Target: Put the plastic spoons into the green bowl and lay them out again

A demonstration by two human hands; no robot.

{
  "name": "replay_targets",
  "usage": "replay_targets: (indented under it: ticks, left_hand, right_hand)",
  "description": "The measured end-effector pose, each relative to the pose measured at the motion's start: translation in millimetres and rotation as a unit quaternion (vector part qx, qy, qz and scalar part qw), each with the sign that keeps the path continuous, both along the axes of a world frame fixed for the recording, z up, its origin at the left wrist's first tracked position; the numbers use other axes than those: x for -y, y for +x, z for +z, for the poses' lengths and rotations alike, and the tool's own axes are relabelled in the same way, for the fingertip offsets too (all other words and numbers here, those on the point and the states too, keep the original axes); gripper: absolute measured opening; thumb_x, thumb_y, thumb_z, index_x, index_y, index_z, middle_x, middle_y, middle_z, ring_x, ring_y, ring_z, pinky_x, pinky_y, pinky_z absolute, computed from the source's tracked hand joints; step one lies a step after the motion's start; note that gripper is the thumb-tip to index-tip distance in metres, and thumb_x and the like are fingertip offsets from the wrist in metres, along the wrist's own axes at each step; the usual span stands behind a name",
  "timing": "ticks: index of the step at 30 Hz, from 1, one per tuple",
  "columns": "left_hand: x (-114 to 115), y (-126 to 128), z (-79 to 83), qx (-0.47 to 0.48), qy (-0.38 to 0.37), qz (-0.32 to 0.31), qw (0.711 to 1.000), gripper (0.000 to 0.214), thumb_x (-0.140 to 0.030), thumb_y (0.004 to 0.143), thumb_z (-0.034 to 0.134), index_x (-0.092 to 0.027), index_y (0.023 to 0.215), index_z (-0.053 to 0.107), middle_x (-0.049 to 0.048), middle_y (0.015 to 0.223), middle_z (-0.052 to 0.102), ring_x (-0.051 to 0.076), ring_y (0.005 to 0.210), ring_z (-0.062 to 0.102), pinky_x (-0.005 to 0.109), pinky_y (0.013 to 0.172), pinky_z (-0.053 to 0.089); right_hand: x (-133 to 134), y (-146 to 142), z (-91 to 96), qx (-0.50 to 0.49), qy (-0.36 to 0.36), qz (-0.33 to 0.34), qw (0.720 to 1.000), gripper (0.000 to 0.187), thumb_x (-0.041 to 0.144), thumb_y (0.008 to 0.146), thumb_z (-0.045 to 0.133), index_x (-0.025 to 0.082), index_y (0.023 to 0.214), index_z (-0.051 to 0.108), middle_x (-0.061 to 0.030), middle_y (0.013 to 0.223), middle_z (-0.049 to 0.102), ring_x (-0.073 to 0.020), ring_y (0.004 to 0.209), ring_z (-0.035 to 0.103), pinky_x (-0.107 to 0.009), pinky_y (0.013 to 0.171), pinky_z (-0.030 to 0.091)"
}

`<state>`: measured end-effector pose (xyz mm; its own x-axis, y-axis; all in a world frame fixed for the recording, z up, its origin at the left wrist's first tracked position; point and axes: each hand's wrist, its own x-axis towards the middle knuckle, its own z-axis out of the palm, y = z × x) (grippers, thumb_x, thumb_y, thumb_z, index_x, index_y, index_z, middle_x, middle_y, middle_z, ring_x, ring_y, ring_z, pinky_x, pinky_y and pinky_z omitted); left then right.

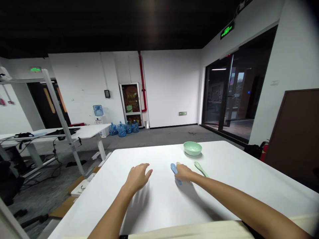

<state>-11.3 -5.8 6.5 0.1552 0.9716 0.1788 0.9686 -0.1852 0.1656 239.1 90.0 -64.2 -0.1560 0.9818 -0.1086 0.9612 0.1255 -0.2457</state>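
A blue spoon point(173, 168) lies at the middle of the white table point(159, 205), its bowl pointing away from me. My right hand point(183, 173) is closed on its handle, with the fingertips partly hidden. A small beige tip point(177, 163) shows just beyond my fingers; the rest of that thing is covered by the hand. Right of this hand lies a light green spoon point(200, 168), partly behind my forearm. Farther back stands a green bowl point(192, 148). My left hand point(138, 177) hovers over the table to the left, fingers apart, holding nothing.
The table's far edge lies just past the bowl. On the left are a metal frame post point(62, 122), another white table point(92, 130) with cables, and cardboard boxes point(66, 207) on the floor. Blue water jugs point(121, 129) stand by the back wall. Glass doors point(234, 96) are at right.
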Motion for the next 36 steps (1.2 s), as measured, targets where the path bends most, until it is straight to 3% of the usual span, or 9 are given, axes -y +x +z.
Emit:
replay_targets:
  ticks: [4, 9, 15, 20, 28, 36]
  left_hand:
    - [-0.4, 1.2, 0.3, 0.0, -0.003, 0.0, 1.0, 0.049, -0.049, 0.095, 0.037, -0.023, 0.131, 0.057, 0.0079, 0.134, 0.062, 0.026, 0.122, 0.057, 0.038, 0.1, 0.042]
    - [-1.6, 1.8, -1.3, 0.004, 0.0, 0.0, 1.0, 0.048, -0.048, 0.095, 0.037, -0.023, 0.131, 0.057, 0.0075, 0.135, 0.062, 0.026, 0.122, 0.057, 0.038, 0.099, 0.042]
    - [-2.8, 1.6, -2.8, 0.006, 0.002, 0.001, 1.0, 0.049, -0.049, 0.095, 0.037, -0.023, 0.13, 0.058, 0.0076, 0.133, 0.063, 0.026, 0.12, 0.058, 0.037, 0.097, 0.043]
    - [-3.9, 1.8, -2.9, 0.002, 0.0, 0.003, 1.0, 0.049, -0.049, 0.095, 0.036, -0.023, 0.13, 0.058, 0.0075, 0.134, 0.062, 0.026, 0.121, 0.058, 0.037, 0.097, 0.043]
    - [-5.9, 1.6, -5.4, 0.002, -0.001, 0.002, 1.0, 0.05, -0.05, 0.095, 0.036, -0.024, 0.13, 0.058, 0.0069, 0.133, 0.063, 0.026, 0.121, 0.058, 0.037, 0.097, 0.043]
    - [-5.5, 3.2, -4.8, -0.004, 0.0, 0.0, 1.0, 0.051, -0.049, 0.095, 0.035, -0.021, 0.131, 0.058, 0.0075, 0.134, 0.062, 0.027, 0.12, 0.058, 0.038, 0.098, 0.044]
  right_hand:
    - [-3.0, 17.9, 16.7, -0.027, -0.019, 0.025, 0.999, 0.017, 0.029, 0.075, 0.061, 0.014, 0.082, 0.065, -0.0106, 0.088, 0.071, -0.0182, 0.074, 0.067, -0.022, 0.054, 0.036]
    - [-6.7, 74.6, 33.2, -0.018, 0.031, 0.031, 0.999, 0.027, 0.033, 0.081, 0.054, 0.014, 0.064, 0.064, -0.0085, 0.068, 0.067, -0.0165, 0.065, 0.062, -0.024, 0.055, 0.034]
    - [-14.0, 157.3, 26.8, 0.055, 0.054, -0.059, 0.995, 0.022, 0.031, 0.084, 0.05, 0.015, 0.077, 0.064, -0.0123, 0.086, 0.068, -0.0203, 0.072, 0.063, -0.027, 0.056, 0.033]
    - [-21.1, 203.1, 13.6, 0.07, 0.042, -0.142, 0.987, 0.018, 0.029, 0.085, 0.051, 0.016, 0.089, 0.063, -0.0146, 0.097, 0.067, -0.0245, 0.082, 0.065, -0.029, 0.062, 0.038]
    - [-26.1, 237.1, -11.2, 0.059, 0.019, -0.209, 0.976, 0.018, 0.025, 0.083, 0.053, 0.015, 0.094, 0.064, -0.0179, 0.101, 0.066, -0.0267, 0.088, 0.065, -0.033, 0.068, 0.042]
    - [-26.4, 247.3, -17.2, 0.06, 0.008, -0.217, 0.974, 0.015, 0.018, 0.081, 0.052, 0.015, 0.092, 0.063, -0.0167, 0.103, 0.065, -0.0278, 0.092, 0.064, -0.032, 0.067, 0.042]
